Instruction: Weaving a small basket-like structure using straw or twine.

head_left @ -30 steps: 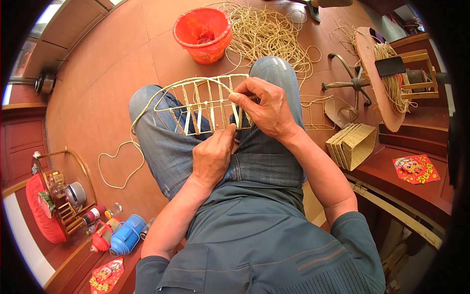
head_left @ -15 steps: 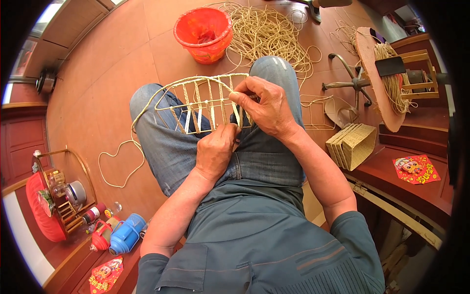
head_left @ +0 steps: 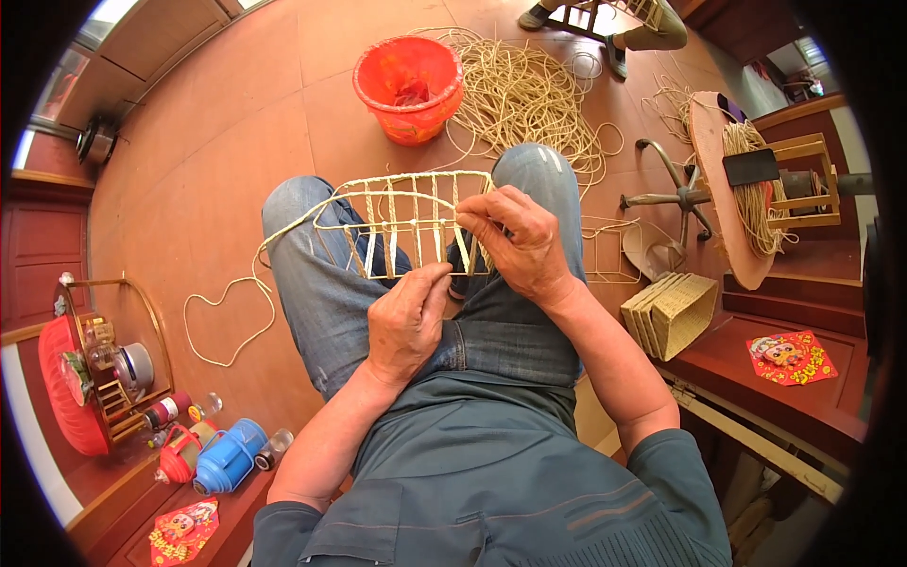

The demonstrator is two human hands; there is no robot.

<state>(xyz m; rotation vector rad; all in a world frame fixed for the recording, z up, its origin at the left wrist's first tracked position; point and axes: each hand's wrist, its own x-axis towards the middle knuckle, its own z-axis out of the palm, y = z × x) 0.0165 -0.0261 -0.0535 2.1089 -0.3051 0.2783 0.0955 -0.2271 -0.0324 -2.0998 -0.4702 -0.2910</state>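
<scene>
A small wire basket frame [head_left: 416, 275], partly wrapped with pale cord, rests over my thighs between my knees. My left hand [head_left: 408, 319] pinches its near edge, thumb and forefinger together at the rail. My right hand [head_left: 521, 241] is closed at the frame's right side, with a cream cord [head_left: 300, 221] between thumb and fingertips. From there the cord arcs left across the frame, over my left knee and down to a loose loop on the floor. My right fingers cover part of the frame's right end.
Beyond my knees stand a red bucket [head_left: 408, 126] and a heap of cord [head_left: 529, 94]. Stacked woven baskets [head_left: 685, 317] and a bare wire frame [head_left: 605, 276] lie to the right, near a swivel-chair base [head_left: 680, 197]. At lower left is a blue thermos [head_left: 230, 456]. Another person's legs [head_left: 652, 33] show at the far right.
My view has tilted, so the scene sits lower and more of the other person's legs shows. My left fingers have shifted slightly along the frame's near rail; my right hand still pinches the cord.
</scene>
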